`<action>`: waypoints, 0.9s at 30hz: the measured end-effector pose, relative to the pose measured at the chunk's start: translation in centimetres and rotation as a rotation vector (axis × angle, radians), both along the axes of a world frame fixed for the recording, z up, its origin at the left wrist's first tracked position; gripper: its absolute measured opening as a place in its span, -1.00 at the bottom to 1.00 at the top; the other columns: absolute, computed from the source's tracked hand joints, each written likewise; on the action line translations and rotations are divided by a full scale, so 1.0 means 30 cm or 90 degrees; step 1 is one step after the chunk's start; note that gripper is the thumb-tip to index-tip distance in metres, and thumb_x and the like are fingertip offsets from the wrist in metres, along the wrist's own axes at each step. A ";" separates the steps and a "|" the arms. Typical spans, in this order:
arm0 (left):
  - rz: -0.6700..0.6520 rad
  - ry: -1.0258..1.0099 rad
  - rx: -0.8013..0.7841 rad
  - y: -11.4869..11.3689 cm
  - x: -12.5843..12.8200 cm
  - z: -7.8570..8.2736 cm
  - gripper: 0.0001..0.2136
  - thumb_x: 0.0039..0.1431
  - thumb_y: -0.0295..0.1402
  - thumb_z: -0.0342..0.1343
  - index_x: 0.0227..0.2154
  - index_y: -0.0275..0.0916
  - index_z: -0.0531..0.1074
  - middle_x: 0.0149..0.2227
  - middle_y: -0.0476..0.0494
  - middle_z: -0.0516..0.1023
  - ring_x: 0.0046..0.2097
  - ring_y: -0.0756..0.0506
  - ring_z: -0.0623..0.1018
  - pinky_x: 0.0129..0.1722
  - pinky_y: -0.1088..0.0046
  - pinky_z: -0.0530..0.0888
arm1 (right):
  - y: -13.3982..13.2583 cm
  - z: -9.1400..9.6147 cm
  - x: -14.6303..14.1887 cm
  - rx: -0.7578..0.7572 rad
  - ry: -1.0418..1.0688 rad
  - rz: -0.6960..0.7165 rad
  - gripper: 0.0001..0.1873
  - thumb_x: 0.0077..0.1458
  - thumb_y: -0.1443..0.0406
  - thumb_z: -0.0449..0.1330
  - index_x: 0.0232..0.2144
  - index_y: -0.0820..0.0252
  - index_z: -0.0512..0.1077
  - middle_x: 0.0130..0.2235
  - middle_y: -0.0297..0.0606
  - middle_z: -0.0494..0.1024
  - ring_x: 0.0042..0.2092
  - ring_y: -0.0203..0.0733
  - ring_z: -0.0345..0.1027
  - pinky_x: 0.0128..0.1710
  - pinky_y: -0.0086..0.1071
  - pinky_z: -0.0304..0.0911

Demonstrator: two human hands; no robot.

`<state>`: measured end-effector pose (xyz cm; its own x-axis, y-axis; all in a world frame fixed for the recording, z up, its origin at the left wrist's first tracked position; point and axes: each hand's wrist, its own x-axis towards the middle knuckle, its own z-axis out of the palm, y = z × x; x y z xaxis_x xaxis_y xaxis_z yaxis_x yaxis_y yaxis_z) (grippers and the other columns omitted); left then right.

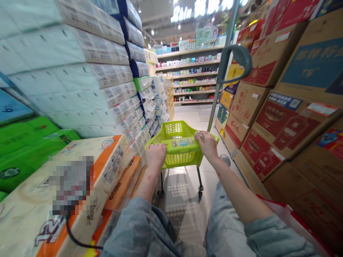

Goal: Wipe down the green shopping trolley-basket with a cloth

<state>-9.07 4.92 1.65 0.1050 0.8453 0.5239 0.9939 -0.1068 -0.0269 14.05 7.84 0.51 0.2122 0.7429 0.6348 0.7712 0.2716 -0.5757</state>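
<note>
Cart handle [182,144] lies gripped under both palms, left hand [155,156] and right hand [207,144] closed over it; the green cart [180,159] stands on the tile floor [187,117] between tissue packs [107,82] and cartons [270,117].

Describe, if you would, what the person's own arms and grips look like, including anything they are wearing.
The left grip and right grip are bare hands with no gloves, and the forearms are bare as well. The left sleeve and right sleeve are loose, rumpled, grey-blue fabric.
</note>
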 end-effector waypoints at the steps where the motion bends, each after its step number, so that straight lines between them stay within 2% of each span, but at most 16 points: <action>1: 0.004 -0.005 -0.006 0.000 0.015 -0.001 -0.52 0.32 -0.26 -0.33 -0.36 -0.34 0.51 -0.33 -0.31 0.57 -0.24 -0.18 0.50 -0.14 0.23 0.25 | -0.011 -0.006 -0.028 0.013 -0.022 0.015 -0.66 0.21 0.16 -0.02 -0.21 0.24 0.47 -0.08 -0.04 0.54 0.02 0.04 0.34 0.07 -0.05 0.14; 4: 0.005 -0.012 -0.018 -0.004 0.059 -0.005 -0.50 0.32 -0.25 -0.33 -0.35 -0.36 0.52 -0.34 -0.33 0.57 -0.23 -0.19 0.51 -0.18 0.25 0.27 | -0.044 -0.016 -0.098 0.060 -0.051 0.054 -0.67 0.24 0.22 -0.05 -0.22 0.23 0.48 -0.08 -0.06 0.54 0.15 0.02 0.21 0.18 -0.01 0.00; 8: -0.025 -0.007 -0.030 -0.015 0.099 -0.002 -0.47 0.33 -0.22 -0.36 -0.35 -0.36 0.52 -0.35 -0.33 0.58 -0.24 -0.19 0.53 -0.23 0.29 0.31 | -0.072 -0.009 -0.163 0.068 -0.079 0.177 -0.66 0.25 0.24 -0.06 -0.18 0.22 0.49 -0.06 -0.11 0.55 0.14 -0.09 0.24 0.22 -0.11 0.02; 11: -0.061 0.006 -0.064 -0.022 0.102 0.016 -0.47 0.33 -0.22 -0.37 -0.34 -0.33 0.53 -0.33 -0.31 0.59 -0.25 -0.16 0.56 -0.26 0.34 0.33 | -0.079 0.007 -0.188 0.038 -0.124 0.213 -0.66 0.27 0.24 -0.06 -0.16 0.12 0.50 0.00 -0.22 0.53 0.18 -0.08 0.21 0.27 0.05 -0.17; 13: -0.075 0.013 -0.098 -0.020 0.091 0.036 -0.46 0.33 -0.22 -0.38 -0.33 -0.29 0.54 -0.31 -0.28 0.60 -0.26 -0.14 0.57 -0.29 0.39 0.35 | -0.074 0.021 -0.179 0.014 -0.166 0.211 -0.66 0.27 0.22 -0.06 -0.12 0.06 0.50 0.08 -0.24 0.47 0.22 -0.04 0.14 0.26 0.12 -0.21; 16: -0.072 0.029 -0.154 -0.006 0.070 0.066 -0.45 0.33 -0.19 -0.38 -0.34 -0.24 0.56 -0.31 -0.23 0.62 -0.26 -0.13 0.59 -0.32 0.43 0.36 | -0.049 0.045 -0.121 -0.030 -0.245 0.214 -0.66 0.26 0.16 -0.02 -0.05 0.00 0.48 0.24 -0.24 0.27 0.28 0.01 0.01 0.22 0.06 -0.08; 18: -0.065 0.041 -0.180 0.004 0.064 0.077 -0.45 0.32 -0.18 -0.37 -0.34 -0.22 0.57 -0.34 -0.22 0.62 -0.26 -0.15 0.59 -0.34 0.43 0.37 | -0.023 0.062 -0.063 -0.075 -0.274 0.197 -0.64 0.25 0.12 -0.02 -0.01 -0.04 0.45 0.28 -0.25 0.18 0.28 0.04 0.02 0.20 0.05 -0.03; 20: -0.059 0.051 -0.188 0.009 0.070 0.078 -0.45 0.31 -0.17 -0.36 -0.35 -0.21 0.57 -0.35 -0.22 0.62 -0.27 -0.17 0.60 -0.36 0.42 0.37 | 0.006 0.082 -0.008 -0.127 -0.283 0.172 -0.62 0.27 0.10 -0.06 0.01 -0.04 0.43 0.25 -0.23 0.24 0.21 0.00 0.15 0.17 0.00 0.02; 23: -0.049 0.049 -0.180 0.001 0.095 0.068 -0.46 0.30 -0.17 -0.36 -0.35 -0.22 0.57 -0.37 -0.23 0.62 -0.29 -0.16 0.59 -0.34 0.39 0.38 | 0.047 0.122 0.032 -0.214 -0.291 0.149 -0.56 0.29 0.11 -0.14 -0.08 0.06 0.48 0.10 -0.19 0.43 0.03 -0.12 0.36 0.06 -0.21 0.18; 25: -0.067 0.053 -0.156 -0.008 0.112 0.058 -0.47 0.31 -0.20 -0.35 -0.36 -0.24 0.56 -0.40 -0.22 0.61 -0.31 -0.14 0.58 -0.26 0.35 0.39 | 0.068 0.154 0.018 -0.277 -0.308 0.139 -0.53 0.28 0.11 -0.15 -0.16 0.13 0.52 -0.02 -0.17 0.52 -0.06 -0.14 0.41 -0.04 -0.31 0.24; 27: -0.110 0.065 -0.106 -0.015 0.125 0.048 -0.49 0.32 -0.24 -0.34 -0.39 -0.24 0.56 -0.37 -0.21 0.61 -0.26 -0.12 0.57 -0.13 0.29 0.37 | 0.083 0.188 -0.023 -0.340 -0.344 0.140 -0.53 0.26 0.13 -0.12 -0.20 0.20 0.53 -0.07 -0.09 0.55 -0.08 -0.09 0.43 -0.09 -0.31 0.27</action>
<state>-5.31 4.46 3.08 0.2998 0.8842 0.3582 0.9538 -0.2854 -0.0936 13.38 10.34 6.14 -0.2102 0.9656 0.1532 0.9422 0.2419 -0.2320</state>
